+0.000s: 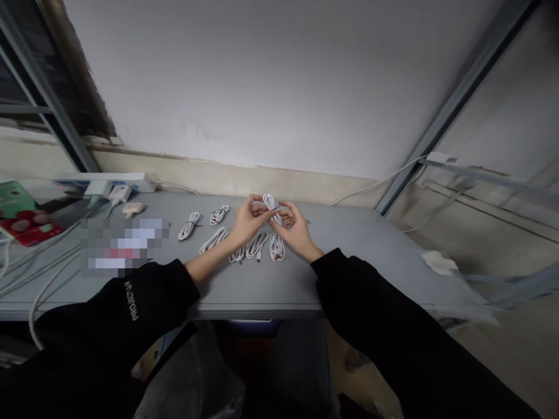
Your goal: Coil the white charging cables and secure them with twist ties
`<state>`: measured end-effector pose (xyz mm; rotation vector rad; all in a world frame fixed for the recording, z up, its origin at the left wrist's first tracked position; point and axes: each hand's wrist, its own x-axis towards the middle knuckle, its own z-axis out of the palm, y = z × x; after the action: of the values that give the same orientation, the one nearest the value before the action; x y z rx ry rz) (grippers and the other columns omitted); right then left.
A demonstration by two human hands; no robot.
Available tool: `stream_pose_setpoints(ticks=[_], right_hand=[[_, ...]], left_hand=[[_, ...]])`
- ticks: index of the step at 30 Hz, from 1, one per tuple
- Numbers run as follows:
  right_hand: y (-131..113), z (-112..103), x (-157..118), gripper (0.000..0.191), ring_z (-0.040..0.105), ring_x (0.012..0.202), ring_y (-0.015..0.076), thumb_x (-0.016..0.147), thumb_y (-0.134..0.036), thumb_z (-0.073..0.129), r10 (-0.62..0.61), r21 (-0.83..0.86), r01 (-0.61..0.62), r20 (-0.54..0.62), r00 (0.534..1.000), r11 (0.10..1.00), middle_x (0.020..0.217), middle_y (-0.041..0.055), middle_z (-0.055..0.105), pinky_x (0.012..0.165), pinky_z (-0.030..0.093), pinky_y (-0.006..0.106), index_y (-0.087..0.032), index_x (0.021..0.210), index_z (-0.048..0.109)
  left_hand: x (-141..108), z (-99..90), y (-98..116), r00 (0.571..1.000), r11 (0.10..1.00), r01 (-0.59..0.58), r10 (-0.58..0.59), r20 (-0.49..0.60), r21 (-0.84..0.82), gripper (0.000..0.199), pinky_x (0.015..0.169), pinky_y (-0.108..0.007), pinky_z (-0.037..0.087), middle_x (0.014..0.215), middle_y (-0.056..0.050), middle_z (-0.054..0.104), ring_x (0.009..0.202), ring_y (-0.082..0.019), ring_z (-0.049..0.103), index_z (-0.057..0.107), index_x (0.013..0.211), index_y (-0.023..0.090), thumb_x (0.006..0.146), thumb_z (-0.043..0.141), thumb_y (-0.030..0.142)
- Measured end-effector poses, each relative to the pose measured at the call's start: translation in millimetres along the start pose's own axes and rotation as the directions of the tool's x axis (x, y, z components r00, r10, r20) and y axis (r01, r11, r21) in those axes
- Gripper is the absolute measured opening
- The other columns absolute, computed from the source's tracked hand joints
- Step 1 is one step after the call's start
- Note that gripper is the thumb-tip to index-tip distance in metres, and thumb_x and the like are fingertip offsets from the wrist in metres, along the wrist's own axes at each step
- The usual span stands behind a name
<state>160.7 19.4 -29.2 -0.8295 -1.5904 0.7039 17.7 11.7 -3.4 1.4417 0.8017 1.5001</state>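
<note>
Between my two hands, raised over the grey table, is a coiled white cable [269, 201] with a dark tie around its middle. My left hand [250, 220] grips it from the left, thumb and fingers closed near the tie. From the right, my right hand [294, 227] pinches the same coil at its lower part. Under and beside the hands lie more white cable bundles: one coil [277, 247] below my right hand, another [257, 245] to its left, and a looped one [213, 240] partly behind my left wrist. Two tied bundles, one [189, 226] and another [219, 215], lie farther left.
A white power strip [131, 181] with plugged-in chargers stands at the back left of the table [358, 256]. Near it are a red and green package [30, 218] and loose cords. A white scrap [439, 262] lies at the right edge. A metal post [406, 169] rises back right.
</note>
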Motion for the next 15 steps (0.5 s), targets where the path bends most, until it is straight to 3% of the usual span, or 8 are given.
stream_pose_setpoints(ticks=[3,6,8,11,13,15], right_hand=[[7.7,0.0,6.6,0.049,0.056,0.064,0.0118,0.068,-0.036,0.075,0.062,0.098,-0.059,-0.032,0.998,0.993,0.079,-0.0021,0.063,0.063,0.044,0.027,-0.023,0.108,0.049],[19.6,-3.1,16.0,0.045,0.057,0.059,0.0113,0.066,-0.035,0.074,0.176,0.118,-0.167,-0.078,0.981,0.979,0.07,-0.0047,0.062,0.058,0.044,0.026,-0.022,0.102,0.049],[28.0,-5.6,21.7,0.039,0.053,0.049,0.0102,0.066,-0.032,0.074,0.274,0.09,-0.265,-0.098,0.957,0.96,0.063,-0.0065,0.06,0.05,0.041,0.024,-0.021,0.095,0.05],[37.3,-7.2,26.8,0.03,0.047,0.039,0.0084,0.067,-0.031,0.072,0.37,0.067,-0.366,-0.068,0.926,0.928,0.055,-0.0061,0.059,0.043,0.036,0.023,-0.018,0.086,0.053],[40.7,-6.0,28.1,0.029,0.048,0.037,0.0085,0.068,-0.031,0.073,0.39,0.067,-0.387,-0.042,0.92,0.92,0.053,-0.0054,0.059,0.043,0.037,0.023,-0.018,0.084,0.053],[42.9,-3.3,28.6,0.029,0.051,0.038,0.0091,0.068,-0.03,0.075,0.402,0.052,-0.4,-0.032,0.915,0.915,0.053,-0.0046,0.061,0.043,0.038,0.022,-0.018,0.084,0.054]], left_hand=[[4.2,-4.5,-1.3,0.999,0.993,-0.035,0.038,-0.025,0.111,0.025,0.069,-0.027,0.046,0.077,-0.002,0.068,0.07,-0.013,0.064,0.048,0.096,0.018,0.079,0.066,0.024],[11.7,-17.7,-0.5,0.994,0.92,-0.088,0.108,-0.03,0.382,0.016,0.07,-0.028,0.045,0.08,-0.003,0.066,0.072,-0.015,0.061,0.052,0.094,0.019,0.083,0.06,0.028],[16.8,-29.7,2.2,0.989,0.772,-0.129,0.144,0.027,0.622,0.012,0.074,-0.03,0.044,0.081,-0.005,0.066,0.073,-0.017,0.06,0.056,0.088,0.019,0.081,0.061,0.028],[21.3,-46.7,9.5,0.992,0.497,-0.104,0.111,0.056,0.861,0.007,0.078,-0.034,0.043,0.067,-0.005,0.063,0.071,-0.021,0.061,0.06,0.077,0.019,0.08,0.059,0.025],[21.3,-55.1,16.6,0.997,0.284,-0.076,0.052,0.064,0.956,0.011,0.076,-0.036,0.045,0.064,-0.008,0.064,0.073,-0.025,0.063,0.062,0.072,0.019,0.079,0.056,0.026],[19.4,-61.0,25.1,0.994,0.08,-0.041,-0.098,0.049,0.996,0.018,0.076,-0.038,0.047,0.072,-0.013,0.068,0.079,-0.028,0.066,0.066,0.074,0.017,0.08,0.053,0.028]])
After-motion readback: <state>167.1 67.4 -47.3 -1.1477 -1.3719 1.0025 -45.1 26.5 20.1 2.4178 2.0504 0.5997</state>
